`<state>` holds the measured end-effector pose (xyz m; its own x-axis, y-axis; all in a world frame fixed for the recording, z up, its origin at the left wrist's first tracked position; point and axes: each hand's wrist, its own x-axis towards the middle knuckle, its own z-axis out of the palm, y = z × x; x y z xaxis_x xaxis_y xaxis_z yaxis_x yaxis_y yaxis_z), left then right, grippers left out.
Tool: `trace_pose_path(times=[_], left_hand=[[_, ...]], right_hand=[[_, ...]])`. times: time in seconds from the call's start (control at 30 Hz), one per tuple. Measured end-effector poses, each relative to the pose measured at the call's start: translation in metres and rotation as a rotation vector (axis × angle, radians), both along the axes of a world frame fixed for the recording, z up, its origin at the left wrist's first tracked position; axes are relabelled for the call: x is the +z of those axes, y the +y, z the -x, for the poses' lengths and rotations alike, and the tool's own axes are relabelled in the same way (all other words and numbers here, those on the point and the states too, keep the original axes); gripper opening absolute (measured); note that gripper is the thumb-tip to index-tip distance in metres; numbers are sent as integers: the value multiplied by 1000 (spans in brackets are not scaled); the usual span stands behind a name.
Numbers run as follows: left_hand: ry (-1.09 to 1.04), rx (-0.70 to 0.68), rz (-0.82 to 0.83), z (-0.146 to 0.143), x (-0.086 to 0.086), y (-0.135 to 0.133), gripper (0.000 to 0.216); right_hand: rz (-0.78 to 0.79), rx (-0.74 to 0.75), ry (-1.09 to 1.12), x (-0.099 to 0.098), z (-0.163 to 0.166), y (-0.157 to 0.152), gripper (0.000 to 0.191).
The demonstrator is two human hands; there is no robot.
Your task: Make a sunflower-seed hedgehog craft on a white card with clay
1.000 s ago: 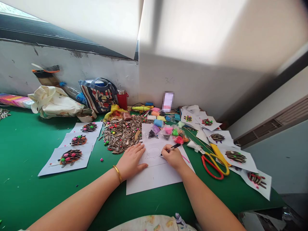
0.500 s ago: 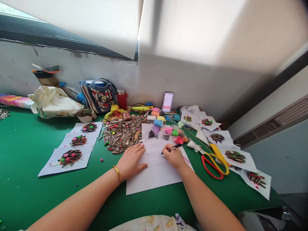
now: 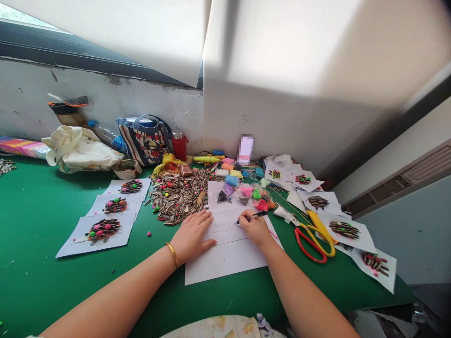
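Note:
My right hand point(image 3: 254, 229) grips a black pen point(image 3: 254, 216), its tip on a white sheet of paper point(image 3: 229, 256) where a small rounded animal outline point(image 3: 223, 224) is drawn. My left hand point(image 3: 192, 236), a gold bangle on its wrist, lies flat with fingers spread on the sheet's left edge, pressing it to the green table point(image 3: 42, 277). A pile of striped sunflower seeds point(image 3: 176, 195) lies just beyond my left hand.
Finished seed pictures on white sheets lie at the left point(image 3: 100, 231) and right point(image 3: 347, 230). Red and yellow scissors point(image 3: 315, 237) lie right of the sheet. Small bags of coloured clay point(image 3: 252, 193), a striped bag point(image 3: 146, 138), a cloth bag point(image 3: 79, 150) and a red flask point(image 3: 179, 145) line the wall.
My right hand has shifted slightly up and right along the outline with the pen. The left hand has stayed flat on the sheet.

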<state>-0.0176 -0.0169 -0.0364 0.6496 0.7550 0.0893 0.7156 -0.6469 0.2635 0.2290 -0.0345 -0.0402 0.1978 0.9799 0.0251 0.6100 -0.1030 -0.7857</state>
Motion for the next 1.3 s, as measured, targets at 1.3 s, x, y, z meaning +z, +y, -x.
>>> trace_pose_path(times=[1.3], left_hand=[[7,-21,11,-4,4,-3,69]], right_hand=[[-190,210,114,6,34,-15,17]])
